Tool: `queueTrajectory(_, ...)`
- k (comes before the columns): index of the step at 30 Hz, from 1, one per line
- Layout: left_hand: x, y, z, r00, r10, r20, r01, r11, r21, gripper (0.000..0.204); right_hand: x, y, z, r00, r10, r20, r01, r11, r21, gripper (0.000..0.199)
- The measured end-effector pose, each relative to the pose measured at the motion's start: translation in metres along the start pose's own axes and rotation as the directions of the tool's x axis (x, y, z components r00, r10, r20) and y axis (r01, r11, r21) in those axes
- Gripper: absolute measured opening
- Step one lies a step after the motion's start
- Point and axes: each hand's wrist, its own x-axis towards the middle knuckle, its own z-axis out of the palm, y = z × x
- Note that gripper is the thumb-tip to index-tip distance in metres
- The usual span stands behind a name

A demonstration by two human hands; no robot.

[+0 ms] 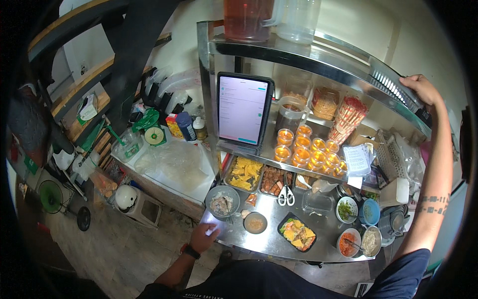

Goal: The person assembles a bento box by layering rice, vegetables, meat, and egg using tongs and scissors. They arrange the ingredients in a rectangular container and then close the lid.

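Note:
My right hand [423, 89] reaches up to the top shelf at the far right. Its fingers close over the end of a stack of ridged clear plastic lids [393, 84]. Low at the counter's left corner, my left hand [203, 238] is closed, with a small whitish thing at the fingertips that I cannot make out. Just beyond it stands a grey bowl [222, 203] with pale food and a utensil. A black tray [297, 232] of salad, topped with yellow chips, sits on the steel counter [271, 236]. A small grey bowl [255, 223] of brownish food is left of it.
White-handled scissors [286, 196] lie by trays of yellow chips [245, 173] and browned meat [277, 182]. Bowls of greens [346, 210] and shredded orange food [348, 242] stand right. A tablet [243, 108] and lidded orange cups [301, 149] occupy the shelf; pitchers [247, 20] stand above.

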Motion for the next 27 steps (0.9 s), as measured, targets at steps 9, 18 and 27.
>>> queueTrajectory(9, -0.182, -0.130, 0.036, 0.615, -0.314, 0.723, 0.524, 0.848, -0.077, 0.053, 0.017, 0.022, -0.019, 0.997, 0.071, 0.029, -0.072, 0.997, 0.041, 0.034)
queueTrajectory(18, -0.031, -0.073, -0.005, 0.463, -0.203, 0.863, 0.065, 0.979, 0.195, 0.039, -0.014, 0.018, 0.034, 0.664, -0.567, -0.487, -0.248, 0.448, -0.859, 0.024)
queueTrajectory(27, 0.211, 0.127, -0.028, 0.740, 0.671, 0.042, -0.609, 0.643, 0.464, 0.067, -0.152, 0.013, 0.118, 0.303, -0.414, -0.858, 0.540, 0.817, -0.203, 0.028)
